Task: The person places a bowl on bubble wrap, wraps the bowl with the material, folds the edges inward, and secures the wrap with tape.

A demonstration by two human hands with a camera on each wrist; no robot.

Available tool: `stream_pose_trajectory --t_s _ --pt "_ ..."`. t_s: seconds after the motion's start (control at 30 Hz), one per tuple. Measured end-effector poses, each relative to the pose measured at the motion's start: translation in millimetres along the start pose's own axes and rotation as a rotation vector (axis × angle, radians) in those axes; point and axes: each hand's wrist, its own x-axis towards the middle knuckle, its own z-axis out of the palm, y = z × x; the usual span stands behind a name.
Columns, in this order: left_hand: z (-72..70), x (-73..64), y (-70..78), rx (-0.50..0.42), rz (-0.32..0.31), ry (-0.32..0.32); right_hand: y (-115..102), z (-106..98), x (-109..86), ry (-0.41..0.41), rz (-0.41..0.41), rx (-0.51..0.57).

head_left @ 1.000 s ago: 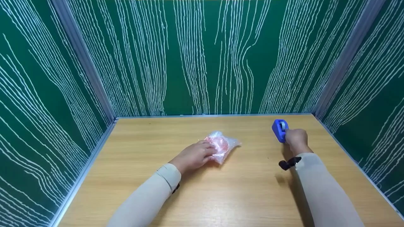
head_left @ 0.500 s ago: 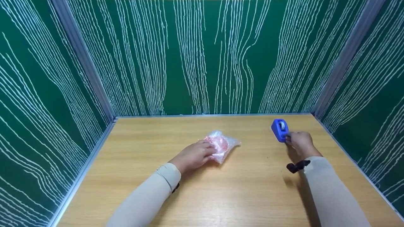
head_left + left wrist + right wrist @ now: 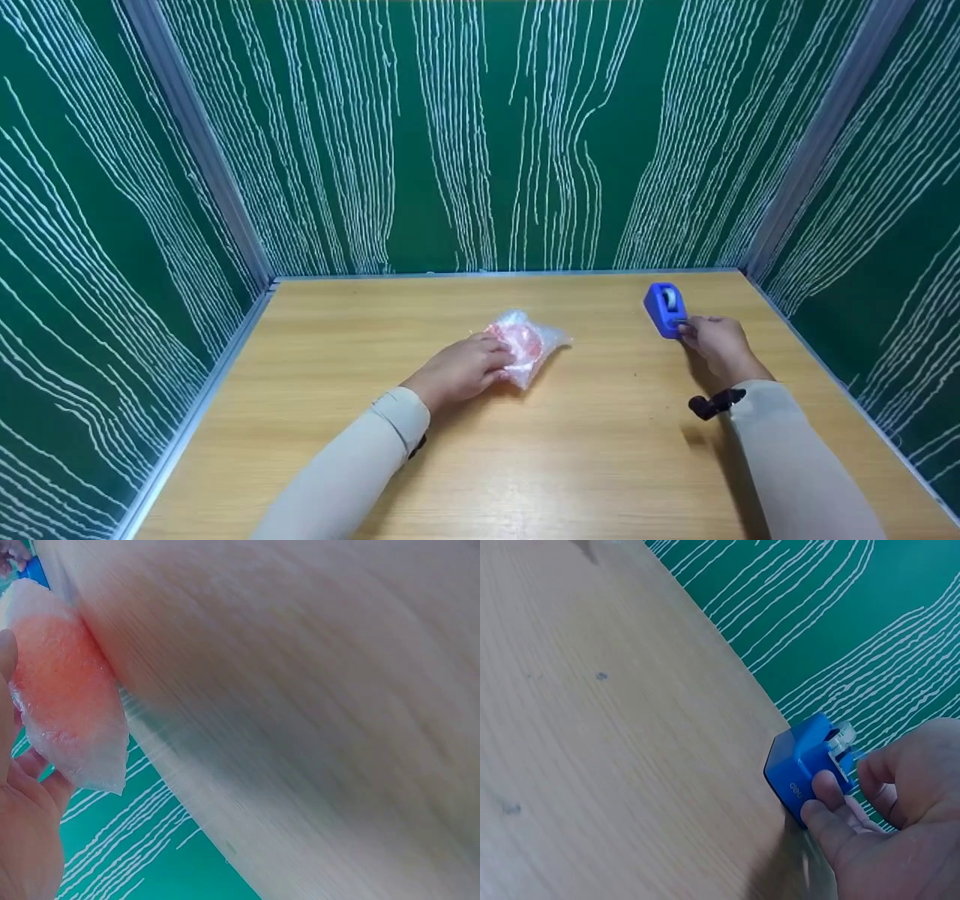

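Note:
A reddish round thing in clear bubble wrap [image 3: 531, 346] lies mid-table in the head view. My left hand [image 3: 463, 367] holds its near left side; in the left wrist view the thumb and fingers lie around the bubble-wrapped bundle [image 3: 64, 682]. Toward the back right stands a blue tape dispenser [image 3: 659, 309] with a roll of clear tape [image 3: 843, 736]. At its front end is my right hand [image 3: 721, 346], thumb and forefinger pinching the tape's end, a short clear strip. In the right wrist view other fingertips touch the dispenser's side [image 3: 799, 778].
The wooden table [image 3: 337, 322] is closed in by green walls [image 3: 442, 150] with white wavy lines and by grey metal posts [image 3: 214, 142]. A dark wrist mount [image 3: 716, 405] sticks out from the right sleeve [image 3: 795, 457].
My right hand has drawn back from over the dispenser's front, rightward and slightly toward me, its fingers now showing at the front end. The left hand and the bubble-wrapped bundle have stayed put.

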Motion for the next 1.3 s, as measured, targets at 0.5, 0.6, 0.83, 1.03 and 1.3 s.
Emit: stream_pose_trajectory --t_s 0.5,0.6,0.83,1.03,1.3 --pt "1.0 3.5 1.9 -0.001 -0.008 -0.017 0 -5 -9.6 0.023 0.052 -0.096" --pt "0.6 3.2 1.1 -0.006 -0.016 -0.019 0 -6 -8.5 0.02 0.066 -0.155" --pt "-0.7 1.2 0.2 0.006 -0.013 -0.021 -2 -4 -4.2 0.009 0.095 -0.23" --pt "-1.4 0.2 1.2 0.043 0.027 0.004 -1 -1 0.0 0.017 0.077 -0.242" --pt "-1.3 0.0 0.3 0.038 0.032 0.01 -1 2 2.7 0.032 0.109 -0.246"
